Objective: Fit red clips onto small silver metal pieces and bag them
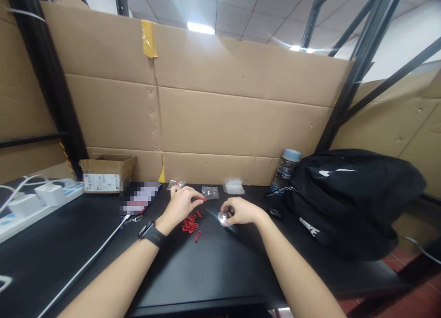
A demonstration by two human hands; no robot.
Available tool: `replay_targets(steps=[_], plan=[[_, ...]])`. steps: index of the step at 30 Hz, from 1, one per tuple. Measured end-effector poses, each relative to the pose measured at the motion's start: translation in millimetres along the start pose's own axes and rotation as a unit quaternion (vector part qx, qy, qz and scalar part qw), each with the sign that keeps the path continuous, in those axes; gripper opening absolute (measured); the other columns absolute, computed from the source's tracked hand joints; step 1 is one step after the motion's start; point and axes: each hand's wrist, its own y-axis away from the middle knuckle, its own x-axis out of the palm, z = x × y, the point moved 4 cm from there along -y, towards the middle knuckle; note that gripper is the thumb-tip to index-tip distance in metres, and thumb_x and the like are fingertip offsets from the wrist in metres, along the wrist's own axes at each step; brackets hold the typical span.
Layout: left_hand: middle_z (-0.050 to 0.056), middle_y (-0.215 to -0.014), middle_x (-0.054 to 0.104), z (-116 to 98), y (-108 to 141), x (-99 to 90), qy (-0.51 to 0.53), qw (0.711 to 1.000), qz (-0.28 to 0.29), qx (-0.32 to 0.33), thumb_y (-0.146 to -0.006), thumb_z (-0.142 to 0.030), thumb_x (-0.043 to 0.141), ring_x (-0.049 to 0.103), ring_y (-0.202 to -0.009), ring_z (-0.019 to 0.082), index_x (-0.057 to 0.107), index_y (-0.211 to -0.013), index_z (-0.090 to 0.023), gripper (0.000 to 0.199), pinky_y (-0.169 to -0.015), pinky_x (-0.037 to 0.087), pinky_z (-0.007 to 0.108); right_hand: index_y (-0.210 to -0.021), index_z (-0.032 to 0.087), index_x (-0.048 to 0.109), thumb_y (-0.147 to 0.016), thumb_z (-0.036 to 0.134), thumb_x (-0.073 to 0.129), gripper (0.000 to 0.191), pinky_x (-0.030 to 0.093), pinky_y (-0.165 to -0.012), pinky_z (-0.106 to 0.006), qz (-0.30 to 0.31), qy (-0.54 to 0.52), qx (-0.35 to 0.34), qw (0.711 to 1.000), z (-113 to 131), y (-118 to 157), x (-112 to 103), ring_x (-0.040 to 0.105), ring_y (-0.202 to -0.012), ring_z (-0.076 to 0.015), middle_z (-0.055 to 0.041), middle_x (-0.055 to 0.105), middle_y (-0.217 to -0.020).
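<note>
My left hand [182, 202], with a dark watch on its wrist, pinches a small red piece [203, 199] between thumb and finger. Just below it, a loose pile of red clips [190, 223] lies on the black table, with one clip [197, 236] apart at the pile's lower right. To the right, my right hand [238, 211] has its fingers curled round a small shiny, clear round object [223, 217]. What is inside that object is too small to tell. A clear packet with dark bits [210, 192] lies between and beyond the hands.
At the back are another small packet [176, 184] and a white packet [234, 186]. A bottle [285, 170] and black bag [351, 198] stand right. On the left are an open carton [103, 175], a phone [141, 198] with a white cable, and a power strip [41, 210].
</note>
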Motion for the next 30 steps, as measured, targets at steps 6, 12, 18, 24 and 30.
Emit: replay_targets(steps=[6,12,18,24,30], plan=[[0.0,-0.103,0.076,-2.3,1.0,2.1,0.005,1.0,-0.016,0.009,-0.089,-0.037,0.068,0.06,-0.109,0.025,0.076,-0.085,-0.03,0.011,-0.094,0.025,0.043,-0.1,0.02,0.076,-0.063,0.044,0.083,0.044,0.045,-0.068,-0.025,-0.012,0.001,0.013,1.0,0.1,-1.3,0.8,0.066,-0.078,-0.0176,-0.0037,0.075,-0.092],[0.0,-0.112,0.071,-3.0,1.0,4.5,-0.004,0.999,-0.045,0.021,-0.091,-0.035,0.066,0.056,-0.113,0.025,0.074,-0.084,-0.029,0.012,-0.095,0.026,0.044,-0.095,0.018,0.076,-0.061,0.041,0.084,0.041,0.045,-0.065,-0.024,-0.029,0.001,0.018,0.999,1.4,-1.3,1.7,0.064,-0.074,-0.0165,-0.0042,0.073,-0.089],[0.002,-0.122,0.065,-8.8,2.6,2.2,-0.009,0.997,-0.065,0.025,-0.093,-0.036,0.062,0.052,-0.12,0.026,0.073,-0.087,-0.029,0.014,-0.097,0.028,0.046,-0.095,0.019,0.077,-0.061,0.04,0.084,0.041,0.044,-0.065,-0.024,-0.027,0.0,0.008,1.0,0.4,-2.1,1.3,0.062,-0.072,-0.0156,-0.003,0.072,-0.086],[0.004,-0.124,0.062,-12.7,3.4,-1.5,-0.013,0.997,-0.077,0.026,-0.095,-0.034,0.058,0.05,-0.122,0.027,0.072,-0.089,-0.029,0.016,-0.098,0.029,0.049,-0.107,0.02,0.074,-0.06,0.039,0.086,0.053,0.043,-0.064,-0.024,-0.037,-0.016,0.006,0.999,-1.4,-2.2,0.9,0.06,-0.069,-0.014,-0.0017,0.069,-0.087],[0.005,-0.124,0.062,-19.9,4.5,-5.5,-0.009,0.995,-0.1,0.029,-0.094,-0.032,0.057,0.049,-0.123,0.028,0.072,-0.088,-0.028,0.016,-0.101,0.031,0.05,-0.117,0.023,0.069,-0.067,0.033,0.084,0.053,0.046,-0.067,-0.026,-0.113,-0.076,-0.046,0.99,4.2,0.5,-9.3,0.059,-0.074,-0.0142,-0.0023,0.067,-0.094]])
